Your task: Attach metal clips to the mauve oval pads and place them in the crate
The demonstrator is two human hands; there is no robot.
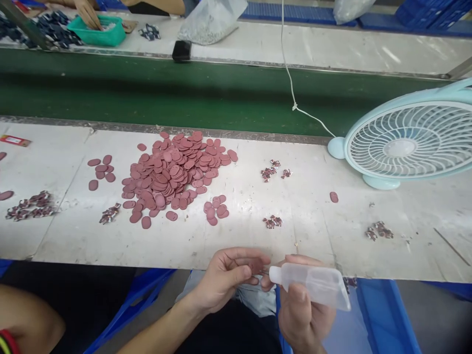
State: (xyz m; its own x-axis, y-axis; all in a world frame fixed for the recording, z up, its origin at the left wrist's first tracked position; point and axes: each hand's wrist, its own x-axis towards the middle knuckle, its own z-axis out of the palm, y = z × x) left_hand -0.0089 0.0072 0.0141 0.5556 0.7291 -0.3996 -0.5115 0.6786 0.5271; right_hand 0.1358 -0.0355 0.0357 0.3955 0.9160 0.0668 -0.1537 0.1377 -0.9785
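**Bottle and disc meeting by the near edge of the worktop**

Left hand is pinching the reddish oval disc between thumb and fingers. Right hand is grasping the clear plastic bottle, which is lying nearly level, its white cap and thin tip pointing at the disc. Cannot tell whether tip and disc are touching. Both hands are working at the near edge.

A large heap of like discs is spreading left of the hands, reaching up to the far edge. Two small groups are flanking it: one to its left, one to its lower right. A lone disc is lying farther right, toward the fan.

Little bunches of brown-and-silver bits are dotting the surface on both sides of the heap. A pale blue fan is standing near the far edge at right, its white cord running across a green belt. Under the near edge, right of the bottle, a blue bin is showing. Beyond the belt, a co-worker's hand is reaching into a green basket.
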